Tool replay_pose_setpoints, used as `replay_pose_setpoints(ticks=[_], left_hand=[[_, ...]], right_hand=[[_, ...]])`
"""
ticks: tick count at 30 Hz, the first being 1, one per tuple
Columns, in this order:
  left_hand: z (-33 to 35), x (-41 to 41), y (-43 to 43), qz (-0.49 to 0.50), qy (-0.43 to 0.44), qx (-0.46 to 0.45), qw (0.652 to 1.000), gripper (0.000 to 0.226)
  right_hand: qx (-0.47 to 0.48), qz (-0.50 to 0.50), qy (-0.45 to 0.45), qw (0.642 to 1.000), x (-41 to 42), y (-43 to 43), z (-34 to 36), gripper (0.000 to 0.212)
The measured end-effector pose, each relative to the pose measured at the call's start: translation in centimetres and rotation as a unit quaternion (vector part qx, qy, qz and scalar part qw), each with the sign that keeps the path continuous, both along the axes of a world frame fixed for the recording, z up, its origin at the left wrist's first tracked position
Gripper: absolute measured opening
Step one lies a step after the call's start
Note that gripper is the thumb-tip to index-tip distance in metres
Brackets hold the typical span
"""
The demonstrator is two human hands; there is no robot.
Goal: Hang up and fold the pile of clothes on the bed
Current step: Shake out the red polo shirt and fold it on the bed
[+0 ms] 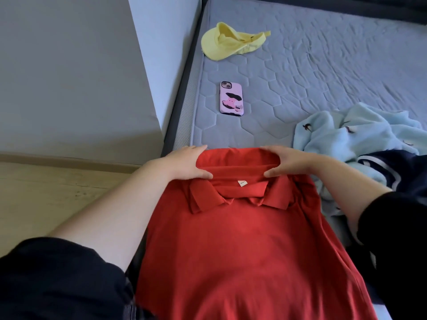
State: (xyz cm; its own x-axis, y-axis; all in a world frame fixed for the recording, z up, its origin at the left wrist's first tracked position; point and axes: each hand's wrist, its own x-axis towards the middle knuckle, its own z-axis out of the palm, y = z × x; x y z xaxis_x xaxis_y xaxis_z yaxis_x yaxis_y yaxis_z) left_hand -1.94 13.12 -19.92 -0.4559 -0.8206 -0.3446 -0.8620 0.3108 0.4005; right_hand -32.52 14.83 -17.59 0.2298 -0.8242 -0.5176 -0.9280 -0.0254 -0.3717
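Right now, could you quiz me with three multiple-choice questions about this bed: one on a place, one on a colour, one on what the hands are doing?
1. Where is the phone? A in a drawer; B on the mattress, between the yellow cap and the polo shirt; C in a hand.
2. The polo shirt's colour? A red; B green; C white.
3. The left hand and right hand are: A idle; B clapping; C both gripping the shirt's far fold.
Answers: B, it lies face down on the quilting; A, plainly red; C, each pinches the fabric.
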Motion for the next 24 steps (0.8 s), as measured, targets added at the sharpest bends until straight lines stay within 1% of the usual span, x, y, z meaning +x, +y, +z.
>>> replay_pose_setpoints(ticks=[2,3,6,8,9,10,12,14,17,20,24], left_hand=[[0.8,-0.1,-0.8,0.006,-0.01,0.022,1.0,0.101],[1.2,-0.1,-1.1,0.008,-0.023,0.027,0.999,0.095],[2.0,0.0,-1.8,0.004,-0.088,0.044,0.995,0.063],[2.5,0.0,-1.8,0.009,-0.134,0.044,0.99,0.053],[2.6,0.0,-1.8,0.007,-0.139,0.038,0.99,0.047],[2.6,0.0,-1.9,0.003,-0.129,0.035,0.991,0.041],[2.7,0.0,-1.9,-0.003,-0.095,0.038,0.995,0.032],[3.0,0.2,-1.6,0.0,-0.081,0.021,0.996,0.029],[3.8,0.5,-1.5,0.019,-0.084,-0.055,0.995,0.033],[5.3,0.6,-2.0,0.053,-0.08,-0.121,0.988,0.037],[8.1,0.5,-3.4,0.122,-0.071,-0.227,0.964,0.033]], right_hand=[[0.036,-0.02,-0.034,0.999,-0.4,-1.3,0.5,0.08],[0.04,-0.028,-0.035,0.998,-0.6,-1.9,0.6,0.075],[0.048,-0.032,-0.001,0.998,-0.8,-3.0,0.8,0.06],[0.083,-0.017,0.019,0.996,-0.8,-3.1,1.0,0.042],[0.103,-0.006,0.029,0.994,-0.7,-3.1,1.2,0.033],[0.116,0.006,0.043,0.992,-0.4,-3.0,1.4,0.029],[0.112,0.024,0.084,0.99,0.1,-2.7,1.6,0.028],[0.082,0.039,0.114,0.989,0.5,-2.5,1.7,0.025],[0.021,0.036,0.137,0.99,1.1,-2.5,2.7,0.021],[-0.07,0.003,0.164,0.984,1.6,-2.9,4.4,0.035],[-0.2,-0.056,0.131,0.969,2.4,-4.0,7.0,0.033]])
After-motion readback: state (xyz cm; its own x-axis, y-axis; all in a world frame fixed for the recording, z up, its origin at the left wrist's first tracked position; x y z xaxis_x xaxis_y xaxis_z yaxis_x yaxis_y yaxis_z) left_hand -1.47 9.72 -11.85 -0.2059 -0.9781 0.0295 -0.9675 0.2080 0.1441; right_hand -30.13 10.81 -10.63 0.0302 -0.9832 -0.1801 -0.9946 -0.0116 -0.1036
